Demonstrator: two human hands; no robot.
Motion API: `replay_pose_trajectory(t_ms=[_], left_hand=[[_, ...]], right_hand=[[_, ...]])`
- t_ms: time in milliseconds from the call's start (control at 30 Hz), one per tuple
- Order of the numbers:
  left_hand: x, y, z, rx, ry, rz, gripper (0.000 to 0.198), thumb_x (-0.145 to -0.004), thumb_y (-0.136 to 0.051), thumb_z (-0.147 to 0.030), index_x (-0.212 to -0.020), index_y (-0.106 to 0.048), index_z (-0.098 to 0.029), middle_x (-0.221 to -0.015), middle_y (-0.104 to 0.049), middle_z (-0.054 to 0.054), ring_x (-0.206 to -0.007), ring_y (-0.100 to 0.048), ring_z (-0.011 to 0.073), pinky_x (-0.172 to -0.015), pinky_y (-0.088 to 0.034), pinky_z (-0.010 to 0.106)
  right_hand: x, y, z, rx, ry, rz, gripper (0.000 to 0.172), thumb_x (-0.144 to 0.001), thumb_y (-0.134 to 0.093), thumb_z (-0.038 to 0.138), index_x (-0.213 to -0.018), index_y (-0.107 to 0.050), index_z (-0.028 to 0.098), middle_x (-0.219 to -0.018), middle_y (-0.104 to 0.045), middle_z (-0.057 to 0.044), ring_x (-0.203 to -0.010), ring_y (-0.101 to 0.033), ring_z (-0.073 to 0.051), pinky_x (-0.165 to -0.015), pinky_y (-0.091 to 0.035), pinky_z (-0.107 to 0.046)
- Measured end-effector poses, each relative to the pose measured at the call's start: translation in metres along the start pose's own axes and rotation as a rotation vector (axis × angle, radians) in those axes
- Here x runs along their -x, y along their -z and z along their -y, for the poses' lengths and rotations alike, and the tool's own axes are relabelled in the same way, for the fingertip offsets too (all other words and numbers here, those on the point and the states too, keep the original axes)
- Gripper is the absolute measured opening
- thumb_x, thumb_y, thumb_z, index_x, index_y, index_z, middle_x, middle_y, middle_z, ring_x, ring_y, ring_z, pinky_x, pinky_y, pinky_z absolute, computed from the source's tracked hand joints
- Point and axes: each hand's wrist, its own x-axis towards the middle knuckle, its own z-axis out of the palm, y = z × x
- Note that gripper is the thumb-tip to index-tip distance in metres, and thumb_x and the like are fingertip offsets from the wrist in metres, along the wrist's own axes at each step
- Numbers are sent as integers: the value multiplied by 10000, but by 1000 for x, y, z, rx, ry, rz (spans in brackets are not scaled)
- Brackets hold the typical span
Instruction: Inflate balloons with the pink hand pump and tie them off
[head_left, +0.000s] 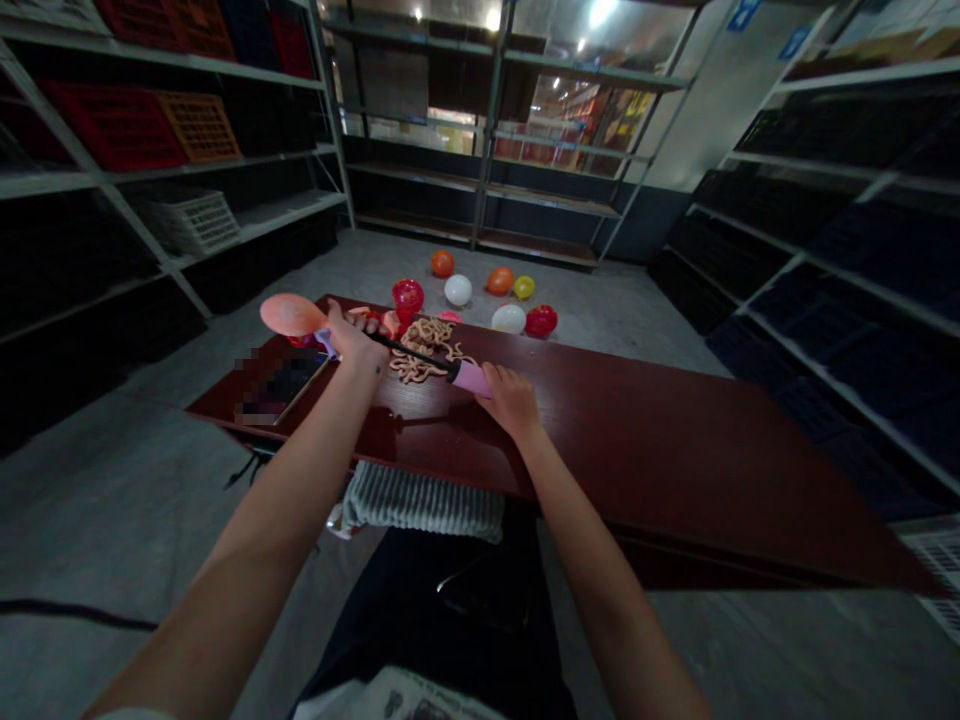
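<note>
My left hand [356,338] is closed around the front end of a hand balloon pump, beside the neck of a small, partly inflated orange balloon [292,315]. A purple piece [326,343] shows below that hand; I cannot tell what it belongs to. The pump's black rod [416,352] runs between my hands, slanting down to the right. My right hand [511,398] is wrapped round the pump's pink end [472,378]. Behind the rod lies a heap of tan, uninflated long balloons [424,340]. Red and pink limp balloons [390,322] lie near my left hand.
A dark red-brown table [637,430] stretches to the right. A phone or tablet [289,385] lies at its left end. Inflated balloons, including a white one [458,291], rest on the floor beyond. Metal shelves [480,185] stand around, with crates [199,125] at left.
</note>
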Motion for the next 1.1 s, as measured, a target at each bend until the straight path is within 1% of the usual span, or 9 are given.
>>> replay_pose_trajectory(t_ms=[133,233,333,467,567,667,833,1000,1100], left_hand=[[6,-8,0,-18,-16,116,584,-1057,-470,-401,-563,-228,-205,-453,-203,-74,-329,-228,79,-354,-252,228],[18,-13,13,-23,-34,194,615,-1072,-444,-426,-541,-228,-204,-448,-210,-67,-336,-233,80,-361,-262,233],[30,-15,37,-24,-34,222,625,-1051,-489,-475,-546,-240,-205,-445,-213,-73,-335,-228,76,-359,-253,229],[46,-10,75,-44,38,242,620,-1036,-516,-504,-559,-262,-201,-436,-223,-81,-327,-234,66,-355,-233,218],[58,-2,101,-34,109,228,600,-1067,-468,-442,-554,-279,-197,-432,-242,-75,-322,-234,66,-352,-225,221],[62,4,116,-15,167,166,589,-1088,-417,-376,-544,-281,-197,-424,-236,-70,-316,-228,73,-344,-212,229],[39,6,111,-33,252,135,556,-1077,-439,-380,-573,-287,-201,-434,-239,-75,-313,-240,72,-344,-218,223],[14,6,90,-18,221,232,585,-1051,-470,-519,-604,-267,-201,-438,-238,-80,-322,-237,57,-347,-222,207],[8,10,81,0,205,192,573,-1066,-452,-496,-616,-262,-197,-436,-234,-84,-323,-232,48,-349,-216,198]], right_hand=[[3,-3,-1,10,-37,-59,443,-916,-655,304,-1330,-561,177,-1129,-706,-109,-988,-632,-255,-800,-403,-333],[6,-4,-4,29,-82,-100,447,-879,-712,320,-1282,-583,177,-1090,-707,-104,-942,-632,-254,-778,-402,-340],[8,-5,-6,36,-117,-123,486,-847,-756,337,-1271,-584,175,-1073,-707,-100,-917,-630,-251,-766,-402,-344],[8,-5,-7,41,-146,-120,483,-859,-744,368,-1269,-582,171,-1068,-706,-97,-916,-627,-246,-746,-392,-341],[9,-3,-8,58,-155,-87,458,-894,-698,403,-1270,-580,170,-1063,-704,-101,-916,-625,-246,-732,-380,-336],[9,-2,-11,77,-153,-50,434,-909,-679,412,-1261,-582,178,-1060,-704,-99,-913,-625,-248,-734,-380,-337],[4,-2,-5,81,-111,1,462,-914,-674,342,-1328,-540,186,-1112,-691,-104,-952,-618,-252,-763,-414,-347],[-9,-1,12,58,-38,29,564,-937,-639,276,-1453,-438,172,-1187,-668,-118,-1007,-601,-257,-800,-447,-362],[-13,-2,15,72,2,70,534,-960,-592,271,-1464,-441,181,-1196,-668,-123,-1018,-591,-265,-803,-446,-365]])
